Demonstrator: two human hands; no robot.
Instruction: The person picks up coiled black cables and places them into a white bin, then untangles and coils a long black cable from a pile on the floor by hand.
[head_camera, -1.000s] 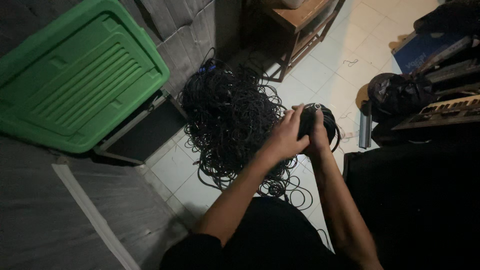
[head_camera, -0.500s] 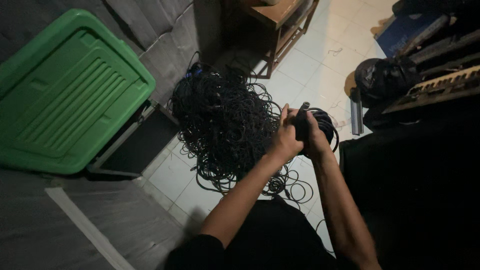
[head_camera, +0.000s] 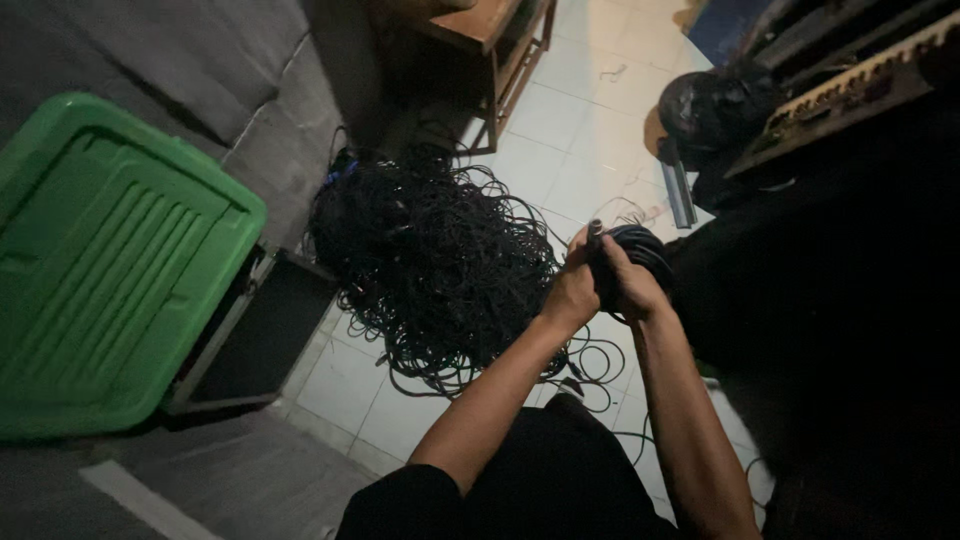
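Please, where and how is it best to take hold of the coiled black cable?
Probably grip the coiled black cable around its bundled loops, from both sides, as the left hand and right hand do now. The loops lie together there, so they likely stay wound.

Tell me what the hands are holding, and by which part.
Both the left hand and right hand clasp a coiled bundle of black cable, gripping across the coil's near side. Exact finger placement is too dark to tell.

Single head-worn view, steeply downward, near over floor tiles (head_camera: 585, 130)
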